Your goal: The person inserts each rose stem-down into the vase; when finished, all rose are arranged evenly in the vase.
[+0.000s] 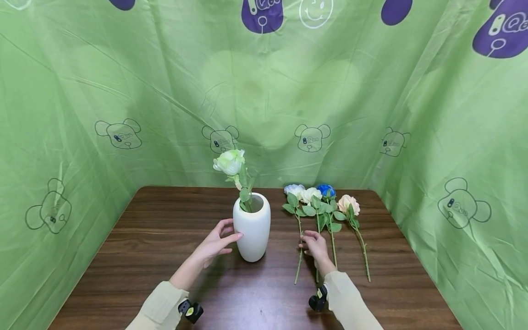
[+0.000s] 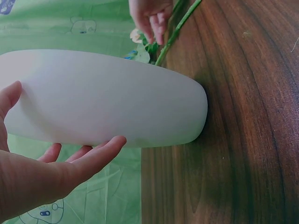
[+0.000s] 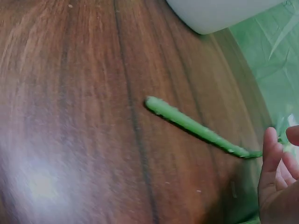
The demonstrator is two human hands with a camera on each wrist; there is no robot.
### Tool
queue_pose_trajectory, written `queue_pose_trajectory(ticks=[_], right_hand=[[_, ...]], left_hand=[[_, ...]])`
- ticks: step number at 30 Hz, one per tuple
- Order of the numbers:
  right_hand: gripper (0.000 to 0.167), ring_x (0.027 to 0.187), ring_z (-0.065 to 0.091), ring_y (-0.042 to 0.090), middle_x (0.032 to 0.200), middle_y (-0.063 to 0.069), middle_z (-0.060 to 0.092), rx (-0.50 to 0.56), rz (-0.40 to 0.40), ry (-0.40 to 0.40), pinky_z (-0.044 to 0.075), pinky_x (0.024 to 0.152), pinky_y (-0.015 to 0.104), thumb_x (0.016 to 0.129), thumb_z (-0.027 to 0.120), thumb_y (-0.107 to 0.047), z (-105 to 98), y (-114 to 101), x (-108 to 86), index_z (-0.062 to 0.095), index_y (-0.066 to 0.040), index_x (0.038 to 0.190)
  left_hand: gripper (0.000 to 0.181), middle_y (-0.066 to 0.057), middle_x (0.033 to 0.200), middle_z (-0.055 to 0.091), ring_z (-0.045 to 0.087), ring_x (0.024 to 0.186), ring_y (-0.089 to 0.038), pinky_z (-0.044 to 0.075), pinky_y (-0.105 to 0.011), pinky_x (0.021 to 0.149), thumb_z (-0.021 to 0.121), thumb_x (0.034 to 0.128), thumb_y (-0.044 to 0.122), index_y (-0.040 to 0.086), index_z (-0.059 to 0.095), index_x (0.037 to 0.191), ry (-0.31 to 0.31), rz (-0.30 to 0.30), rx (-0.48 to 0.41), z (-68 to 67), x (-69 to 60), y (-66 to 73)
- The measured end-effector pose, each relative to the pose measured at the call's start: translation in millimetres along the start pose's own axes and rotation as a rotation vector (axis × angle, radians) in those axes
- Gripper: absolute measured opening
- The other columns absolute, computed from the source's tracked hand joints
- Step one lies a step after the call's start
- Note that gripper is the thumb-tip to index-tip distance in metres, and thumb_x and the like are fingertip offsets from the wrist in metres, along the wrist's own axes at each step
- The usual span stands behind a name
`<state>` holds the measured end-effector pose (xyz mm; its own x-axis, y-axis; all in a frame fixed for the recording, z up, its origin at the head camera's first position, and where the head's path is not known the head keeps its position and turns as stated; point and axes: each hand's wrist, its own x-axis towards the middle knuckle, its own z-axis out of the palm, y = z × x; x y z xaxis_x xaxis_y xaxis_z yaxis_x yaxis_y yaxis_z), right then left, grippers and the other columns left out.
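Note:
A white vase (image 1: 252,231) stands upright on the table, holding a pale green-white artificial flower (image 1: 229,162) that leans left. My left hand (image 1: 216,243) is at the vase's left side, its thumb and fingers spread and a gap showing at the palm. In the left wrist view, the thumb and a fingertip overlap the vase (image 2: 107,98). My right hand (image 1: 316,247) is at the stem of the leftmost lying flower, a pale lilac one (image 1: 294,190). In the right wrist view, that hand's thumb and fingers look apart, beside the green stem (image 3: 196,128).
Right of the lilac flower lie a cream flower (image 1: 311,195), a blue flower (image 1: 326,190) and a peach flower (image 1: 349,204), stems toward me. They rest on the dark wooden table (image 1: 165,229). A green printed curtain (image 1: 173,91) closes off the back and both sides.

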<state>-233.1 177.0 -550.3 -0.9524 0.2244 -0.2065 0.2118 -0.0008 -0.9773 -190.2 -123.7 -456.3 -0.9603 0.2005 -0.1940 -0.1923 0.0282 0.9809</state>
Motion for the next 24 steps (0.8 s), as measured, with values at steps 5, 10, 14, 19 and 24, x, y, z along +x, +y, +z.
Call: queue_pose_trajectory(ticks=[5, 10, 14, 19, 24], right_hand=[[0.033, 0.057, 0.060, 0.015, 0.088, 0.018, 0.061, 0.039, 0.059, 0.054, 0.040, 0.040, 0.019, 0.080, 0.055, -0.003, -1.0, 7.5, 1.6, 0.047, 0.008, 0.111], [0.036, 0.053, 0.059, 0.014, 0.087, 0.017, 0.061, -0.035, 0.040, 0.069, 0.040, 0.040, 0.019, 0.078, 0.059, -0.003, 0.2, 10.6, 5.1, 0.048, 0.008, 0.110], [0.037, 0.050, 0.058, 0.015, 0.080, 0.012, 0.062, -0.218, -0.008, 0.072, 0.039, 0.040, 0.021, 0.075, 0.065, -0.005, 3.2, 10.6, 7.3, 0.050, 0.008, 0.107], [0.036, 0.050, 0.056, 0.016, 0.069, 0.007, 0.061, -0.523, -0.100, 0.096, 0.045, 0.054, 0.029, 0.070, 0.069, -0.006, 5.9, 8.6, 8.8, 0.053, 0.004, 0.101], [0.029, 0.065, 0.057, 0.021, 0.070, 0.004, 0.062, -0.697, -0.128, 0.110, 0.042, 0.068, 0.039, 0.072, 0.067, -0.013, 4.5, 5.0, 9.2, 0.057, 0.000, 0.096]], left_hand=[[0.061, -0.019, 0.126, 0.038, 0.046, 0.106, -0.031, 0.044, -0.045, 0.077, 0.068, 0.0780, 0.024, 0.010, 0.035, 0.127, -0.004, -0.002, 0.004, 0.0, 0.1, -0.7], [0.059, -0.019, 0.126, 0.037, 0.045, 0.106, -0.032, 0.044, -0.045, 0.078, 0.067, 0.0790, 0.023, 0.010, 0.035, 0.127, -0.006, -0.003, 0.000, 0.0, -0.2, 0.8], [0.058, -0.019, 0.126, 0.037, 0.046, 0.106, -0.032, 0.044, -0.045, 0.078, 0.067, 0.0792, 0.022, 0.010, 0.035, 0.127, -0.004, -0.006, -0.001, 0.1, -0.9, 1.8], [0.057, -0.019, 0.126, 0.038, 0.046, 0.106, -0.032, 0.044, -0.046, 0.077, 0.066, 0.0798, 0.021, 0.010, 0.036, 0.127, 0.002, -0.006, -0.004, 1.0, -1.9, 2.8], [0.057, -0.019, 0.126, 0.039, 0.046, 0.105, -0.031, 0.044, -0.047, 0.077, 0.066, 0.0803, 0.020, 0.009, 0.036, 0.127, 0.008, -0.007, -0.014, 2.2, -2.4, 3.9]])
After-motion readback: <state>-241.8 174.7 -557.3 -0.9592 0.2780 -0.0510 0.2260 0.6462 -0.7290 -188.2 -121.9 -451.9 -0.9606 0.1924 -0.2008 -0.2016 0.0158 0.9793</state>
